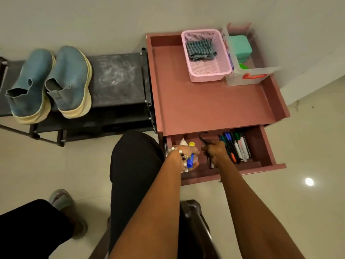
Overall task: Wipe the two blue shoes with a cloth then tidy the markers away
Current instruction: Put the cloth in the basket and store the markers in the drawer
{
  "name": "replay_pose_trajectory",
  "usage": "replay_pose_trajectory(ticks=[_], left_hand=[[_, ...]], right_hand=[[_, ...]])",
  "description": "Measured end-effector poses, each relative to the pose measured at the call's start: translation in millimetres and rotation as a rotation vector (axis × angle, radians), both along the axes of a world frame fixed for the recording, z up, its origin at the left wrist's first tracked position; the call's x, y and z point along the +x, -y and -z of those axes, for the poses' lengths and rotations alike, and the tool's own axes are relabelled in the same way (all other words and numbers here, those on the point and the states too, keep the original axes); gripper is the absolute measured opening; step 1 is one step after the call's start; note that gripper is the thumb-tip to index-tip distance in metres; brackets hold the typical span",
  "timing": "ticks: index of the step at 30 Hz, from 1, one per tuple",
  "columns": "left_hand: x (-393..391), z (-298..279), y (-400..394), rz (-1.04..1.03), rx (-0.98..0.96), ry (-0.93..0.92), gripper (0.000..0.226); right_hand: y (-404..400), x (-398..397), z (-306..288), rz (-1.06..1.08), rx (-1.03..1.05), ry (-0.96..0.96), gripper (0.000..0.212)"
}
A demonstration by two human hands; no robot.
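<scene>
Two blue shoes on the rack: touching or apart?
Touching. The head view shows the left shoe leaning against the right shoe, their sides overlapping with no gap, on the black rack.

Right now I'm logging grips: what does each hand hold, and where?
The left hand grips a blue-capped item near that cap; the right hand grips dark markers mid-length over the open drawer.

Hidden in the drawer

The right hand (216,152) covers what it grips; marker (236,146) labels at three o'clock are too small to read.

Marker (242,148) print — seemingly illegible
</scene>
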State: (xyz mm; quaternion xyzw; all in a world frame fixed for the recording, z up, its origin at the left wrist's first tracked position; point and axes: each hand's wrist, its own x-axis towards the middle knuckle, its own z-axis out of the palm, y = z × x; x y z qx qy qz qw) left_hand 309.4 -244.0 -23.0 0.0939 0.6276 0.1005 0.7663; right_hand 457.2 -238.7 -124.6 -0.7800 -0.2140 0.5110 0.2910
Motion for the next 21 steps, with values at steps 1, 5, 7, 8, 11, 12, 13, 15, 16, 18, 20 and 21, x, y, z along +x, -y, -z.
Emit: replay_pose_trajectory(ticks=[1,5,7,8,11,12,13,15,16,18,20,21], left_hand=[[1,1,-1,0.005,0.012,-0.019,0.013],[2,8,-6,0.026,0.003,-0.04,0.013],[3,11,-8,0.051,-0.035,-0.015,0.011],[4,14,-9,0.055,-0.044,-0.016,0.014],[8,16,-14,0.062,-0.057,-0.035,0.013],[9,16,-14,0.066,-0.06,-0.044,0.013],[10,14,-14,0.072,-0.068,-0.044,0.015],[12,15,-14,0.067,-0.074,-0.031,0.023],[13,16,-13,0.054,-0.074,-0.035,0.026],[14,10,-11,0.05,-0.052,-0.065,0.028],[13,10,-11,0.049,-0.032,-0.091,0.026],[13,10,-11,0.047,-0.035,-0.096,0.025]], right_hand=[[-2,-1,10,-0.005,0.003,0.018,0.028],[-3,-1,47,0.035,0.001,0.065,0.035],[0,0,57,0.057,0.004,0.071,0.037],[1,-1,58,0.072,0.011,0.065,0.038],[4,-3,55,0.064,0.046,0.107,0.04],[5,-3,53,0.042,0.064,0.15,0.04],[6,-3,51,-0.008,0.081,0.212,0.037],[10,-1,51,-0.207,0.097,0.4,0.021],[11,1,53,-0.306,0.088,0.5,0.011],[12,3,56,-0.391,0.053,0.62,0.007],[13,4,55,-0.412,-0.004,0.68,0.007],[13,4,54,-0.427,-0.032,0.708,0.009]])
